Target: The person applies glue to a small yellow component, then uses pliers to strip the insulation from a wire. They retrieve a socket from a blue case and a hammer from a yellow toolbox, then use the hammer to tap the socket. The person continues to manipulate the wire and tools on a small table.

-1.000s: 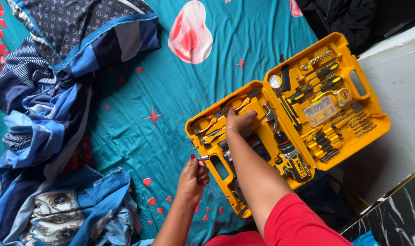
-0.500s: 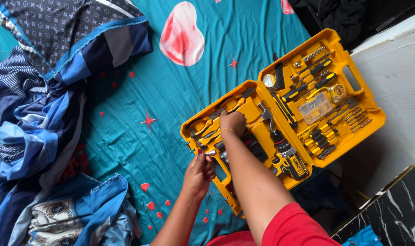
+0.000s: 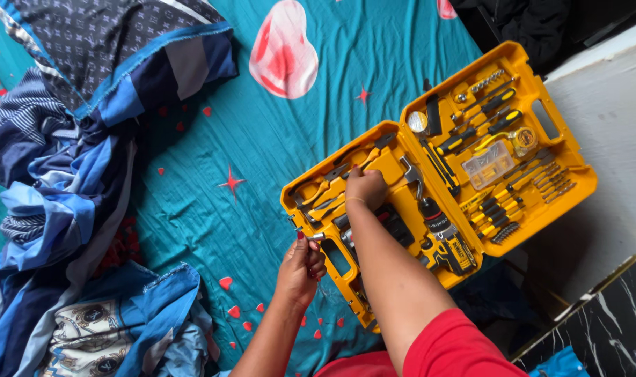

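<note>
My right hand lies curled, fingers pressed down onto the tools in the near half of the open yellow tool case; whether it grips one of them or only rests there, I cannot tell. My left hand is at the case's near-left edge, fingers bunched and pinching a small silvery metal piece that pokes out toward the case rim; it is too small to make out what it is.

The case lies opened flat, its two halves side by side, its long axis running on a slant from the near left up to the far right, where the carrying handle cut-out points toward the far-right corner. Under my right hand sit pliers and wrenches; just beside my forearm a yellow-and-black power drill lies with its nose pointing up toward the hinge. The far half holds screwdrivers, a small clear box of bits and a row of black-tipped pieces.

The case rests on a bed, on a teal bedsheet printed with red hearts and stars, its far-right part overhanging the edge. A rumpled blue striped blanket is heaped at the left. Beyond the bed at right are a pale floor and a black marbled surface.
</note>
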